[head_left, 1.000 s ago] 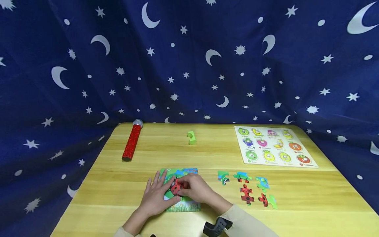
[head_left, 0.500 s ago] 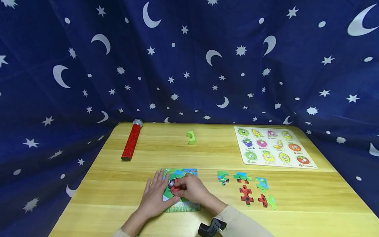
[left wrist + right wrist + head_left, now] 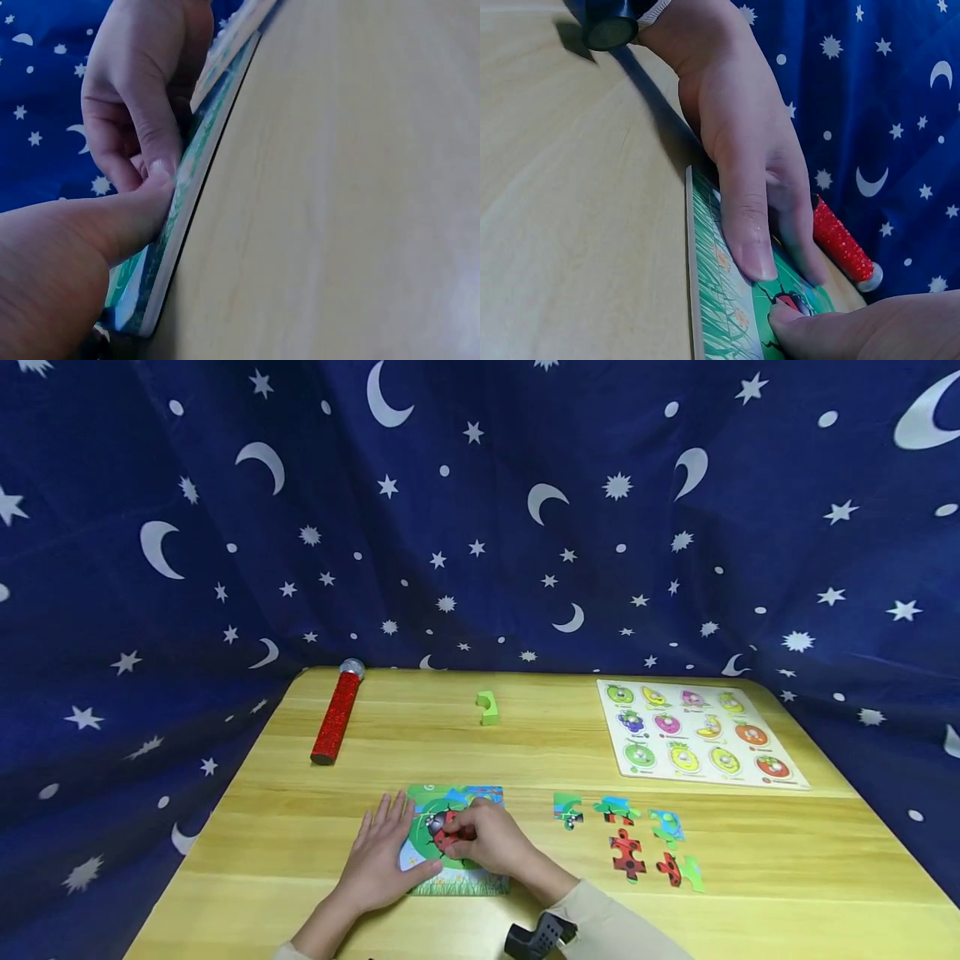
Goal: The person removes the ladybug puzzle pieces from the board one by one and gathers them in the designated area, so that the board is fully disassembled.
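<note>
A ladybug puzzle board (image 3: pixel 468 885) with a grassy lower edge lies at the front middle in the head view. My right hand (image 3: pixel 495 839) is over its red ladybug, thumb and index finger curled together around a dark red puzzle piece (image 3: pixel 467 832), mostly covered by the fingers. My left hand (image 3: pixel 378 864) lies at the board's left side, fingers straight and spread, thumb on the lower part. The right wrist view shows the right thumb (image 3: pixel 817 326) on the ladybug, with the left hand (image 3: pixel 742 142) above. In the left wrist view both thumbs meet near the board edge.
Several loose puzzle pieces (image 3: pixel 628 856) lie right of the board. Behind them sits a white fruit puzzle board (image 3: pixel 622 768). A green notched block (image 3: pixel 489 710) stands at the back middle, a red glitter microphone (image 3: pixel 337 718) at back left. A starry blue curtain (image 3: pixel 480 510) surrounds the table.
My left hand has slid slightly left, uncovering more of the board. The ladybug's dark head now shows beside my right fingers, and the red piece has shifted right under them.
</note>
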`<state>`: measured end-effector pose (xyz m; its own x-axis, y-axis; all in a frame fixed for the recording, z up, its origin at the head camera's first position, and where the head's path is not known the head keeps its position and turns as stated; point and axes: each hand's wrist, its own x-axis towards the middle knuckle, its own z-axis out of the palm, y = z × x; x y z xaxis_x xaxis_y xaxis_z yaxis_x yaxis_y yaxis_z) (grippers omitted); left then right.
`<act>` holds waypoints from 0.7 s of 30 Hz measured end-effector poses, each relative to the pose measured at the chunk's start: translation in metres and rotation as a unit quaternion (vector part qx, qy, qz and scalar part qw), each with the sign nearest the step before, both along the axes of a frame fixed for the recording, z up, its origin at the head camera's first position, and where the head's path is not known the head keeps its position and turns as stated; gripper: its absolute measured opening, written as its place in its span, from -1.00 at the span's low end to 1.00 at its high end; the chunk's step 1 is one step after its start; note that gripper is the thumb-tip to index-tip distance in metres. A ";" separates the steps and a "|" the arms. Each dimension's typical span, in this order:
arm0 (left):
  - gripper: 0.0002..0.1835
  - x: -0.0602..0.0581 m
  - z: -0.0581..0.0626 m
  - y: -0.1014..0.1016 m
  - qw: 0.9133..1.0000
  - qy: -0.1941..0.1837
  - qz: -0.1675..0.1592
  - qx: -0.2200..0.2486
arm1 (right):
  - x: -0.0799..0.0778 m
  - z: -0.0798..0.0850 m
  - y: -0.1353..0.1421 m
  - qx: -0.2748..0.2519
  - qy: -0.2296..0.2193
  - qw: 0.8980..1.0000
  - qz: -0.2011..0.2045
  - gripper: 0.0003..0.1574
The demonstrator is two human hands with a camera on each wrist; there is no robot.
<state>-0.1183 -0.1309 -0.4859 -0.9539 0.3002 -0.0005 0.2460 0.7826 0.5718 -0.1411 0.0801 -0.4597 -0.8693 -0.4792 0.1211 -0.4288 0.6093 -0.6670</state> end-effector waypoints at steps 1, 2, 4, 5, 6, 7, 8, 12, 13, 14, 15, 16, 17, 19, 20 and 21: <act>0.13 -0.001 0.001 0.001 1.000 -0.001 0.001 0.001 | 0.000 0.001 0.000 -0.002 0.001 1.000 0.001 -0.71; 0.13 -0.001 0.001 0.001 1.000 -0.003 0.003 0.001 | 0.000 0.001 0.000 -0.005 0.001 1.000 0.002 -0.71; 0.14 -0.002 0.003 0.002 1.000 -0.007 0.006 0.005 | 0.000 0.002 0.000 -0.010 0.002 1.000 0.003 -0.71; 0.14 -0.002 0.004 0.002 1.000 -0.012 0.009 0.003 | 0.001 0.002 0.000 -0.012 0.002 1.000 0.003 -0.71; 0.14 -0.002 0.005 0.002 1.000 -0.016 0.010 0.003 | 0.001 0.002 0.000 -0.014 0.001 1.000 0.001 -0.71; 0.14 -0.002 0.006 0.003 1.000 -0.020 0.012 0.002 | 0.001 0.002 -0.001 -0.016 -0.001 1.000 0.001 -0.72; 0.14 -0.002 0.007 0.003 1.000 -0.023 0.013 0.003 | 0.001 0.001 -0.001 -0.019 -0.005 1.000 0.000 -0.73; 0.14 -0.002 0.008 0.004 0.999 -0.030 0.018 0.004 | 0.001 0.000 -0.004 -0.031 -0.029 0.999 -0.005 -0.77; 0.14 -0.002 0.008 0.004 0.999 -0.031 0.018 0.005 | 0.002 -0.001 -0.005 -0.034 -0.034 0.999 -0.006 -0.77; 0.14 -0.002 0.008 0.004 0.999 -0.033 0.019 0.007 | 0.002 -0.001 -0.005 -0.036 -0.038 0.999 -0.007 -0.77; 0.14 -0.002 0.008 0.005 0.999 -0.033 0.019 0.008 | 0.002 -0.001 -0.005 -0.037 -0.041 0.998 -0.008 -0.77; 0.14 -0.001 0.008 0.005 0.999 -0.034 0.019 0.008 | 0.002 -0.001 -0.006 -0.038 -0.042 0.998 -0.009 -0.77; 0.14 -0.001 0.008 0.005 0.999 -0.034 0.019 0.009 | 0.002 -0.001 -0.006 -0.039 -0.043 0.998 -0.009 -0.77; 0.14 -0.001 0.008 0.005 0.999 -0.034 0.020 0.009 | 0.003 -0.001 -0.006 -0.041 -0.047 0.998 -0.010 -0.77; 0.14 -0.001 0.008 0.004 0.999 -0.034 0.019 0.009 | 0.003 -0.001 -0.006 -0.042 -0.048 0.998 -0.011 -0.77; 0.14 -0.001 0.008 0.004 0.999 -0.033 0.019 0.007 | 0.003 -0.001 -0.007 -0.043 -0.050 0.998 -0.013 -0.77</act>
<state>-0.1190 -0.1265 -0.4781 -0.9627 0.2639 -0.0603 0.1770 0.7822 0.5973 -0.1378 0.0736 -0.4609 -0.8907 -0.4488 0.0727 -0.3430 0.5584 -0.7554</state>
